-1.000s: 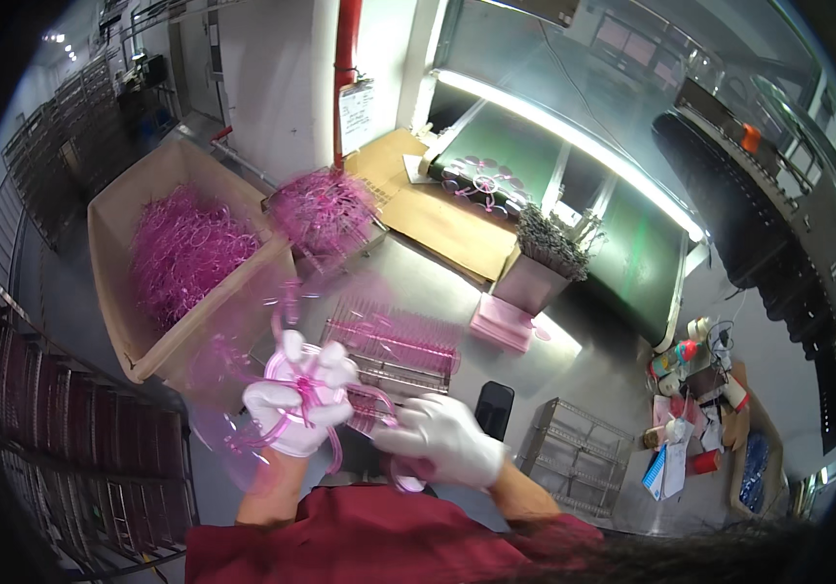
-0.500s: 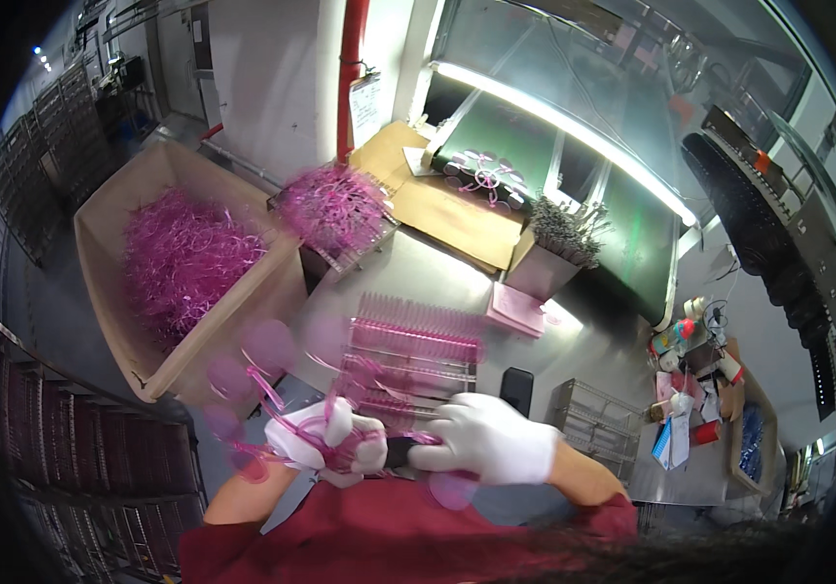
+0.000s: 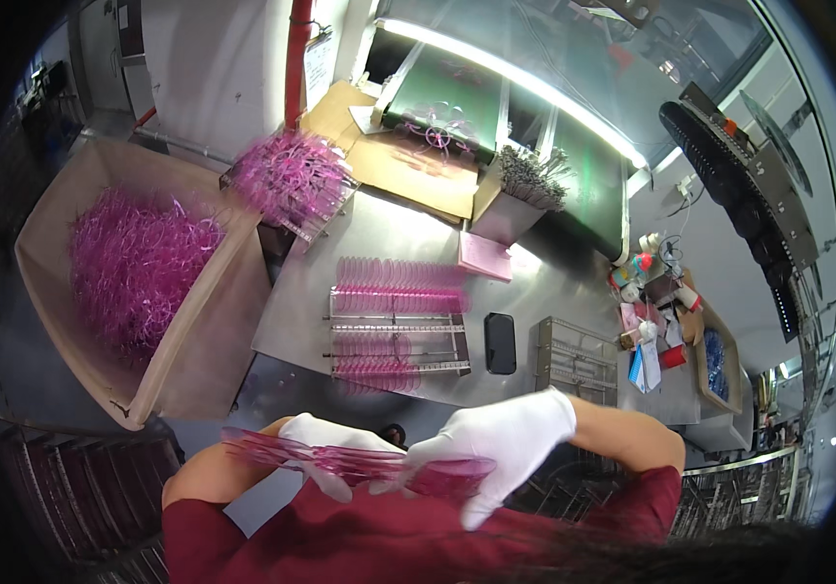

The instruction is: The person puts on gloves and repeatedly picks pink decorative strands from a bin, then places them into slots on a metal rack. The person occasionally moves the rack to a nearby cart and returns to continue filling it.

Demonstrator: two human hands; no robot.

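Both of my hands wear white gloves and are close to my body at the bottom of the view. My left hand (image 3: 340,438) is closed around a cluster of pink translucent plastic discs (image 3: 267,447), seen nearly edge-on. My right hand (image 3: 510,443) grips the right end of the same cluster, thumb below and fingers above. Whether the discs are joined by a stem is hidden by the gloves. Just beyond my hands stands a metal rack (image 3: 394,323) with a full far row of upright pink discs (image 3: 400,276) and a partly filled near row (image 3: 374,360).
A large beige bin (image 3: 180,341) of tangled pink plastic stands left, beside a heaped pink basket (image 3: 291,185). Behind the rack are a pink pad (image 3: 485,255), a metal box of grey sticks (image 3: 515,204) and a green conveyor (image 3: 447,107). Right: a phone (image 3: 500,343) and another rack (image 3: 576,360).
My view has shifted, so the table sits further left. Both hands have drawn back from the rack toward my body. The discs splayed out at left are now bunched flat between my hands.
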